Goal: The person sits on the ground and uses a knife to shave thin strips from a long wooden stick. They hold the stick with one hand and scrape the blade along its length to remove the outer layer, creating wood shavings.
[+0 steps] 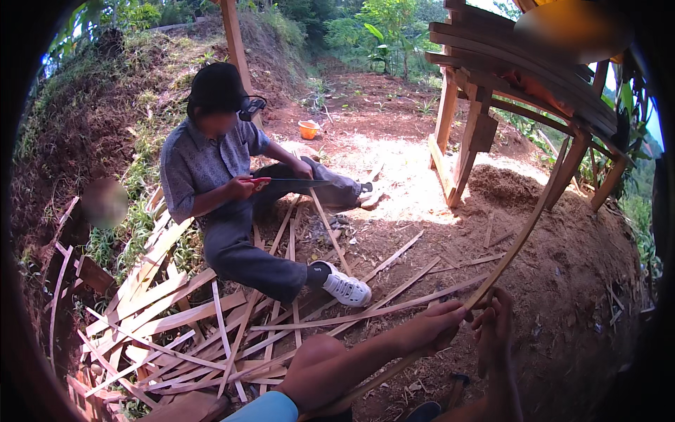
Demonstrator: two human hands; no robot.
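Note:
A long, narrow wooden strip (515,250) runs from the bottom of the view up toward the right, under my left forearm. My left hand (437,325) is closed around it. Just to the right, my right hand (496,327) has its fingers curled at the same strip; the palm side is partly hidden, so whether it holds anything else cannot be told. Below the hands, a dark object (458,383) lies on the ground, its kind unclear.
At left, a seated person (211,169) holds a red-handled blade (299,182) against another wooden strip (328,228). Many strips and boards (169,316) lie piled around that person's legs. A timber rack (464,141) stands back right; an orange bucket (308,129) sits farther off.

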